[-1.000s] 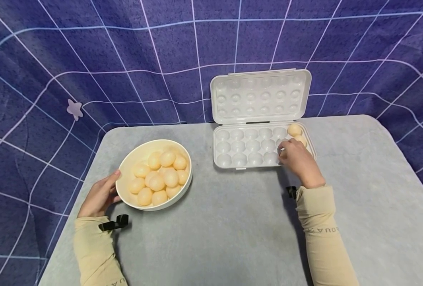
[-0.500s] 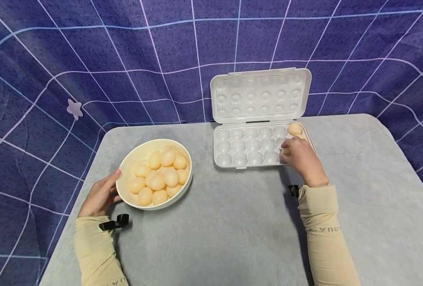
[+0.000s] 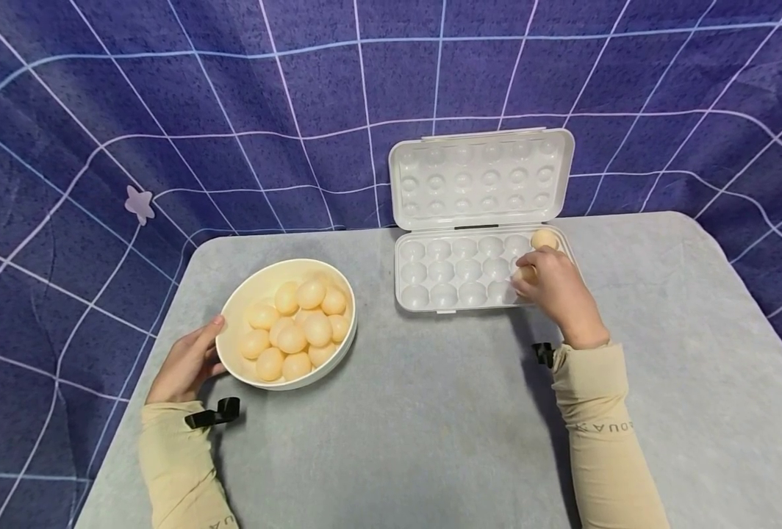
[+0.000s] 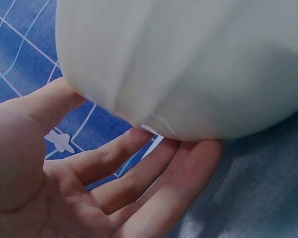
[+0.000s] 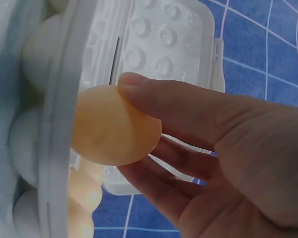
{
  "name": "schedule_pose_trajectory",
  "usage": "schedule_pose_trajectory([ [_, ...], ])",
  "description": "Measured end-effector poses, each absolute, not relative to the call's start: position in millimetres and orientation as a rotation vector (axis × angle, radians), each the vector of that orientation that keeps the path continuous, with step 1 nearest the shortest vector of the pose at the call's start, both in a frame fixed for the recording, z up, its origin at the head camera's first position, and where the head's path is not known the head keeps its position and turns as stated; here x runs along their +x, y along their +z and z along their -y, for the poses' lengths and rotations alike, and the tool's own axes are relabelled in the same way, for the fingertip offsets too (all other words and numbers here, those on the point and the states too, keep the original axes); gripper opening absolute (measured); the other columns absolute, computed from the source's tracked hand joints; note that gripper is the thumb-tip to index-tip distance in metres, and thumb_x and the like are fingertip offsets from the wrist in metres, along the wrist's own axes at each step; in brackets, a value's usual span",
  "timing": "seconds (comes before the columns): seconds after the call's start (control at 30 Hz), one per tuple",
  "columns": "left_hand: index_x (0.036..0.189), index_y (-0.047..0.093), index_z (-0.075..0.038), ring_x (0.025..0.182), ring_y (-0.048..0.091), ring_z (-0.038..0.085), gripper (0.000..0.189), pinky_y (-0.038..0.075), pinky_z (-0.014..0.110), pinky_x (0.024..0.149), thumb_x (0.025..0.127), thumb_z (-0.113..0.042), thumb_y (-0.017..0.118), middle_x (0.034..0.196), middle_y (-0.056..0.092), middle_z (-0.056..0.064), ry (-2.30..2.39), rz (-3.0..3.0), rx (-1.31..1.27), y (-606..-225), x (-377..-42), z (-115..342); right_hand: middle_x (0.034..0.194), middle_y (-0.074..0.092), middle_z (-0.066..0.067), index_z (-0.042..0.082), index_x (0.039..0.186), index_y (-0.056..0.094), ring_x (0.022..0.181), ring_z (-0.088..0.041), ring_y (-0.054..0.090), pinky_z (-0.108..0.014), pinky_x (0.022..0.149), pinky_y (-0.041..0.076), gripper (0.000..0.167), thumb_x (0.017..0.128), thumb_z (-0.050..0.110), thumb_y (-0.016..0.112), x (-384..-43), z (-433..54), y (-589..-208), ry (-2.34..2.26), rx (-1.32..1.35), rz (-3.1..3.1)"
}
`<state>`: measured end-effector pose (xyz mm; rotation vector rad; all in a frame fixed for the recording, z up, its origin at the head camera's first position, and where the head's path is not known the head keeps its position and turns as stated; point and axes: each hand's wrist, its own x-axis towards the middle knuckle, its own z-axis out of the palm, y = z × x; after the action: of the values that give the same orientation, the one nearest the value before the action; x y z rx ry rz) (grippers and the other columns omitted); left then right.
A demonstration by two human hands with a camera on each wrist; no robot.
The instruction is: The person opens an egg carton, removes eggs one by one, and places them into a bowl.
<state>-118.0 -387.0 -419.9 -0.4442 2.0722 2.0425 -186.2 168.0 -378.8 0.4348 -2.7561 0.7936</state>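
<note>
On the left of the head view, a cream bowl holds a heap of pale yellow eggs. My left hand grips its left side, thumb at the rim; in the left wrist view the fingertips press the bowl's underside. My right hand is over the right end of a white egg tray. Between thumb and fingers it pinches an egg, close above the tray's cups. Another egg sits in the back right cup, and more eggs show beyond the held one in the right wrist view.
The tray's hinged lid stands raised at the back, against a blue gridded cloth. Bowl and tray are on a grey table, set apart from each other.
My right hand has shifted slightly right and back over the tray, covering the second egg in the row. The pinched egg now shows between its fingers. The left hand and bowl have stayed put.
</note>
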Motion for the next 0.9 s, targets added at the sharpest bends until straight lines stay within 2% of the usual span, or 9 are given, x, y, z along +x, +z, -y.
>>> schedule_pose_trajectory([
  [0.33, 0.152, 0.016, 0.011, 0.085, 0.068, -0.001, 0.078, 0.06, 0.023, 0.069, 0.103, -0.038, 0.052, 0.095, 0.07, -0.018, 2.052, -2.065, -0.419, -420.0, -118.0, 386.8, 0.103, 0.066, -0.025, -0.011, 0.103, 0.068, 0.101, -0.042, 0.061, -0.053, 0.092, 0.048, 0.028, 0.08, 0.002, 0.077, -187.7, -147.6, -374.3, 0.816, 0.475, 2.705],
  [0.5, 0.15, 0.022, 0.01, 0.084, 0.068, 0.001, 0.074, 0.06, 0.022, 0.069, 0.103, -0.039, 0.053, 0.094, 0.07, -0.015, 2.049, -2.068, -0.416, -420.9, -118.2, 386.4, 0.107, 0.065, -0.025, -0.01, 0.105, 0.068, 0.106, -0.041, 0.059, -0.051, 0.097, 0.046, 0.027, 0.083, 0.002, 0.076, -187.4, -133.0, -369.5, 0.869, 0.496, 2.674],
  [0.63, 0.147, 0.026, 0.01, 0.085, 0.068, 0.001, 0.072, 0.06, 0.023, 0.071, 0.103, -0.039, 0.053, 0.094, 0.07, -0.015, 2.045, -2.079, -0.418, -420.8, -118.6, 386.3, 0.112, 0.065, -0.023, -0.008, 0.108, 0.068, 0.111, -0.04, 0.058, -0.05, 0.101, 0.045, 0.028, 0.084, 0.004, 0.077, -188.4, -115.4, -362.7, 0.925, 0.511, 2.661],
  [0.9, 0.15, 0.021, 0.012, 0.084, 0.068, 0.001, 0.077, 0.06, 0.023, 0.071, 0.103, -0.04, 0.053, 0.093, 0.07, -0.015, 2.048, -2.087, -0.435, -419.8, -117.2, 385.8, 0.119, 0.065, -0.018, -0.004, 0.112, 0.069, 0.119, -0.035, 0.056, -0.047, 0.107, 0.042, 0.032, 0.085, 0.01, 0.078, -190.0, -66.0, -346.2, 1.02, 0.581, 2.627],
])
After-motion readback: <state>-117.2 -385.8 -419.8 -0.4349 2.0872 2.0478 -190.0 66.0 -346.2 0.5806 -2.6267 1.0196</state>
